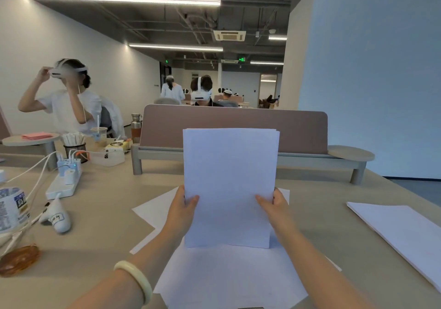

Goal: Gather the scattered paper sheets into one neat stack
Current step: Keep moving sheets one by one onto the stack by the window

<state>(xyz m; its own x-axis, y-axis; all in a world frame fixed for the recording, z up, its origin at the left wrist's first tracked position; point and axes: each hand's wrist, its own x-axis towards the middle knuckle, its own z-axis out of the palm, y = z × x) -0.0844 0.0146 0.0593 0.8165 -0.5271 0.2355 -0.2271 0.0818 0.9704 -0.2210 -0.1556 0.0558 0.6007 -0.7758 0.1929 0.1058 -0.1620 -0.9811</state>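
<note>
I hold a bundle of white paper sheets (pixel 229 184) upright in front of me, its lower edge resting on loose sheets on the table. My left hand (pixel 182 205) grips the bundle's left edge and my right hand (pixel 274 205) grips its right edge, thumbs on the near face. Several loose white sheets (pixel 229 277) lie flat and askew on the beige table (pixel 102 237) beneath the bundle. Another pile of white sheets (pixel 403 234) lies apart at the right edge of the table.
A power strip with chargers and cables (pixel 64 180) lies at the left, near a plastic bottle (pixel 12 208), a white device (pixel 57 215) and an amber object (pixel 19 259). A brown desk divider (pixel 298 129) stands behind. People with headsets sit beyond.
</note>
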